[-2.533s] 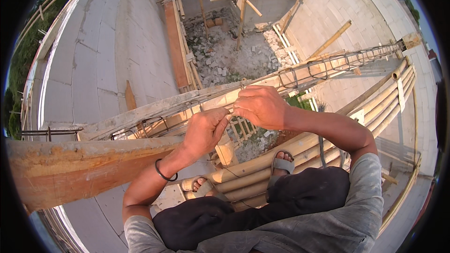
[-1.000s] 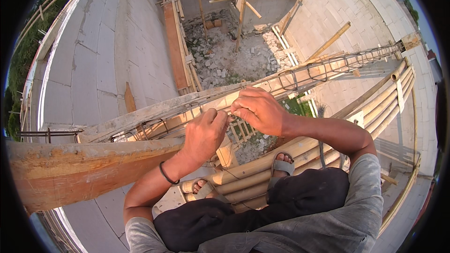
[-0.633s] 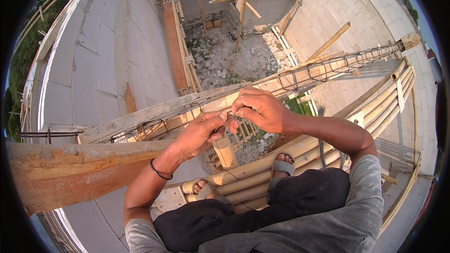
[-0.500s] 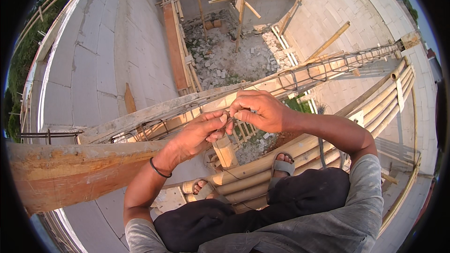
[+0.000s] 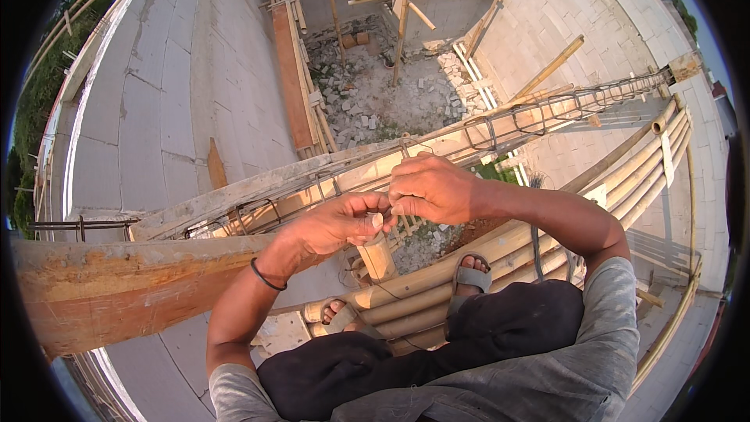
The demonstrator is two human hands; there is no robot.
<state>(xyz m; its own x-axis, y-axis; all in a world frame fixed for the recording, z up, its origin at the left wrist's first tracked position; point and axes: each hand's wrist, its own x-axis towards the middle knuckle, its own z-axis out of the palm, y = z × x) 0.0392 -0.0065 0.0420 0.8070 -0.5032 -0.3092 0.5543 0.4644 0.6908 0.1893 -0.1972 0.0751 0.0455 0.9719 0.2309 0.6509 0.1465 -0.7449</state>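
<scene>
My left hand and my right hand meet fingertip to fingertip in front of me. Both have their fingers pinched together. Whatever lies between them is too small and too hidden to make out. Just beyond the hands runs a steel rebar cage with bent stirrups, lying along a timber form. Below my left hand the end of a squared piece of wood shows. A bundle of thin dark wire hangs beside my right forearm.
My sandalled feet rest on a row of bamboo poles. A thick wooden board juts out at left. Grey block walls enclose a drop to a rubble-strewn floor. More lashed bamboo curves up at right.
My left hand has turned slightly, its thumb now pointing more toward the right hand. The right hand's fingers have curled in closer. My arms and feet stay about where they were.
</scene>
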